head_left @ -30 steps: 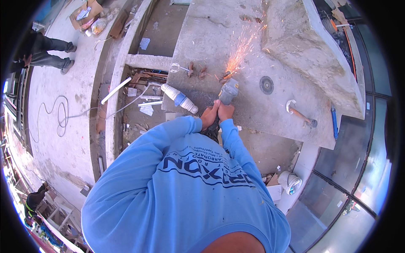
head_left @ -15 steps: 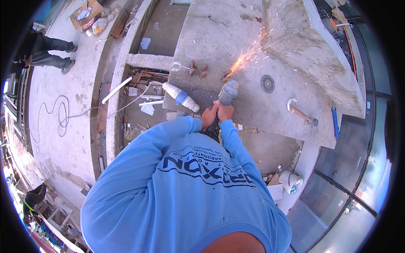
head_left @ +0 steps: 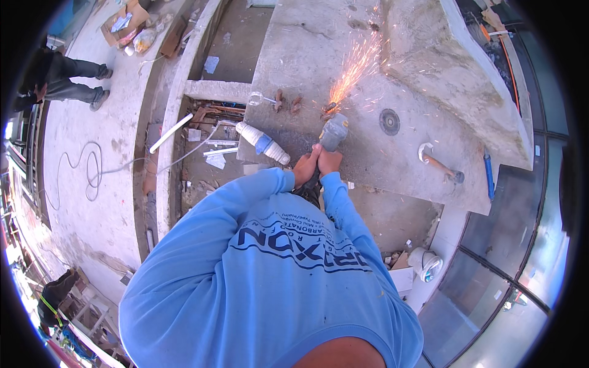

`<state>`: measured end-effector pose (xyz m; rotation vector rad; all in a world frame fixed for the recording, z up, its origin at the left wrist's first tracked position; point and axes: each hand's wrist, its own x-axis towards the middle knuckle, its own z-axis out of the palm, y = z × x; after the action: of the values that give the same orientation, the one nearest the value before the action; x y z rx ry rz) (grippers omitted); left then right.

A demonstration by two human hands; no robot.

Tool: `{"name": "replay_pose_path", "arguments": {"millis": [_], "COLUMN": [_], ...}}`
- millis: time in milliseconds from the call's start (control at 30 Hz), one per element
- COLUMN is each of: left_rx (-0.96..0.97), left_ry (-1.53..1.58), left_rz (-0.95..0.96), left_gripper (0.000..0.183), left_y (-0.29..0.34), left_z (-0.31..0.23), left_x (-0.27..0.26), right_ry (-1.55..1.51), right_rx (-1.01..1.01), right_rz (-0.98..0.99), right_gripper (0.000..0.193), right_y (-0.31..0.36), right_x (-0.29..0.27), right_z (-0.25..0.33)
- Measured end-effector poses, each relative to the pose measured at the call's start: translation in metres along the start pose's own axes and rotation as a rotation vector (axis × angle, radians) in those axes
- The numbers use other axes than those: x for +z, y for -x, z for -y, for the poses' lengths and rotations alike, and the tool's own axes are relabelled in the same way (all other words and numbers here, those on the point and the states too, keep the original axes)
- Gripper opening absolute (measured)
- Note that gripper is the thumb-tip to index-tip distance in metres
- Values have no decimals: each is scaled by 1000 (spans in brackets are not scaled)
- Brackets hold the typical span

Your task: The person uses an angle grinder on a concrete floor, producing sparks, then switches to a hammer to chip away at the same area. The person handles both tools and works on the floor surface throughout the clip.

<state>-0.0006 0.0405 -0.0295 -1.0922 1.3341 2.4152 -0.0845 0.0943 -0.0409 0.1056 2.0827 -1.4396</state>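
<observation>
Both my hands are wrapped round the body of a grey angle grinder (head_left: 334, 131), held over a concrete slab (head_left: 374, 159). My left hand (head_left: 304, 170) sits on the near left of the tool, and my right hand (head_left: 330, 161) grips beside it, the thumbs close together. At the grinder's far end is a small rusty metal piece (head_left: 330, 108); the disc itself is hidden. Orange sparks (head_left: 356, 69) spray away from me and to the right. A loose round disc (head_left: 389, 122) lies flat right of the grinder.
A white-wrapped bundle with a blue band (head_left: 264, 143) and rusty bits (head_left: 296, 105) lie left. A hammer (head_left: 442, 165), a blue tool (head_left: 489, 176) and a bucket (head_left: 424, 264) are right. A cable (head_left: 92, 172) crosses the left floor. One person (head_left: 76, 76) stands far left, another (head_left: 55, 299) lower left.
The spark spray has grown taller and denser. The grinder's head has shifted very slightly, showing more of the rusty piece; both hands keep their grip.
</observation>
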Motion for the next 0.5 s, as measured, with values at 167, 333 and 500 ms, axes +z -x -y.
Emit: {"name": "replay_pose_path", "arguments": {"millis": [167,333,500], "left_rx": [23,20,53], "left_ry": [11,15,-8], "left_rz": [-30,-27,-77], "left_gripper": [85,85,83], "left_y": [2,10,8], "left_z": [-3,-6,2], "left_x": [2,3,2], "right_ry": [1,-44,-37], "right_rx": [-26,-51,-41], "right_rz": [-2,-2,16], "right_gripper": [28,27,26], "right_y": [-1,10,12], "right_x": [1,2,2], "right_z": [1,6,2]}}
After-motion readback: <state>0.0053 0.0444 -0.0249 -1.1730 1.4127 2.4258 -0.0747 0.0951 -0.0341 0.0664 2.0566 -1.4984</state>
